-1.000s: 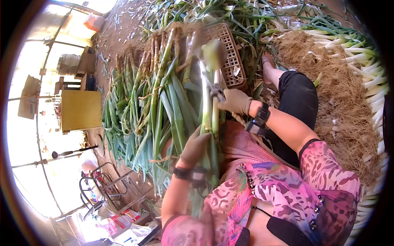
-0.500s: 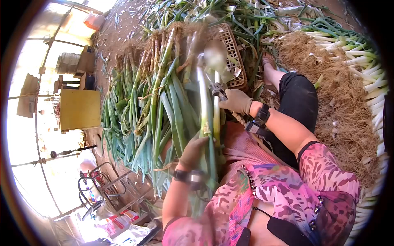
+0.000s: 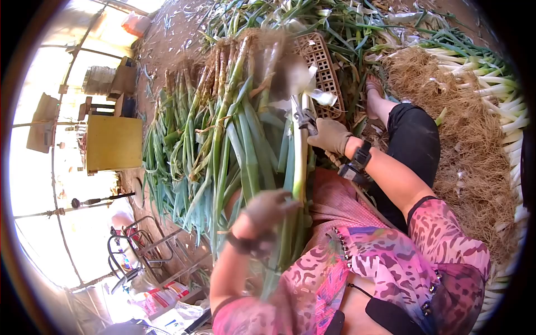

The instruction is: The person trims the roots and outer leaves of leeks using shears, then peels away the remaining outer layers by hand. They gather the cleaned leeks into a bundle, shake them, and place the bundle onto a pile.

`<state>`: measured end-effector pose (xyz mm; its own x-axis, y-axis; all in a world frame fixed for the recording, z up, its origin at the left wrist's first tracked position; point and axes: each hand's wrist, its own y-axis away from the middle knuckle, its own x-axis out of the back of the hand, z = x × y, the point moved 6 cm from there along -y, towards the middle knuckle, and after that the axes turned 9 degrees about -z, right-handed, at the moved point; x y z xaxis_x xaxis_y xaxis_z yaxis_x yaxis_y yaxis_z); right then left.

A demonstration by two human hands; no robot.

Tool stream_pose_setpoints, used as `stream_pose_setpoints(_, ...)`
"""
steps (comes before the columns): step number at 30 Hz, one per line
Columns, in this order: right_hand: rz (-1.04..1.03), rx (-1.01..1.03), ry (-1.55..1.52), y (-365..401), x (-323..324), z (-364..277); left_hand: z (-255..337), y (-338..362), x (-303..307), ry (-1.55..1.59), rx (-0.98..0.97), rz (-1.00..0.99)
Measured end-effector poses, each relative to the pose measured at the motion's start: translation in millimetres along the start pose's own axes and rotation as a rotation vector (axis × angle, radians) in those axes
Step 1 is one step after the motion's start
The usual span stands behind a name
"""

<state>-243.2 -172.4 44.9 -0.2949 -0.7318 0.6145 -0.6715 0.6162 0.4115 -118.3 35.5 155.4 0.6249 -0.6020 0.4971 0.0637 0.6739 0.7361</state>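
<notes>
My right hand, in a tan glove, is closed around a metal nozzle tool that looks like an air blow gun. Right at the nozzle stands a long green onion, its white shaft upward and its green leaves toward my lap. Loose whitish skin flares at its upper end, where motion blurs the roots. My left hand, also gloved, is beside the lower part of the stalk. Its fingers are smeared by motion, so I cannot make out whether they grip it. Unpeeled green onions lie in a thick row to the left.
Beyond my right hand sits a tan plastic crate. Peeled onions with brown roots are heaped at the right. Leaf scraps cover the ground ahead. A yellow box and a metal-framed cart stand at the left.
The white onion shaft has shifted right and is now beside the nozzle. My left hand has moved slightly and become blurred. The loose skin has spread to the right.
</notes>
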Motion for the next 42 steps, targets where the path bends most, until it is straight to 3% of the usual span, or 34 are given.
stream_pose_setpoints(2,-0.029,0.015,-0.043,16,1,-6,-15,-15,62,0.134,-0.211,0.265)
stream_pose_setpoints(3,-0.054,0.008,-0.089,29,4,-13,-27,-19,93,0.461,-0.052,0.329)
stream_pose_setpoints(5,-0.067,0.063,-0.052,46,-12,-6,-85,-52,158,0.302,-0.169,0.778)
stream_pose_setpoints(7,-0.076,0.063,-0.024,64,-15,-1,-105,-61,197,-0.184,0.320,0.887)
stream_pose_setpoints(9,-0.082,0.006,-0.030,71,-20,16,-175,-106,190,-0.103,0.457,0.585)
stream_pose_setpoints(12,-0.063,-0.042,-0.020,73,-26,35,-177,-96,180,-0.123,0.486,0.689)
stream_pose_setpoints(16,-0.027,-0.008,-0.069,73,-20,31,-134,-39,197,-0.141,0.391,0.806)
stream_pose_setpoints(18,-0.026,-0.011,-0.086,73,-15,27,-71,11,194,-0.169,0.295,0.820)
stream_pose_setpoints(23,0.022,0.056,-0.122,69,-14,28,9,49,114,-0.243,0.200,0.664)
stream_pose_setpoints(27,0.044,0.111,-0.143,68,-20,32,-11,-15,24,0.096,0.127,0.394)
stream_pose_setpoints(29,0.012,0.117,-0.141,76,-21,25,-19,-53,-3,0.105,0.109,0.398)
stream_pose_setpoints(34,-0.096,0.219,-0.163,144,-28,-6,-14,-99,13,0.354,-0.034,0.536)
stream_pose_setpoints(37,-0.044,0.214,-0.196,166,-19,7,-22,-121,3,0.673,-0.106,0.377)
stream_pose_setpoints(42,0.002,0.235,-0.172,162,-10,9,-8,-109,-11,0.680,-0.099,0.238)
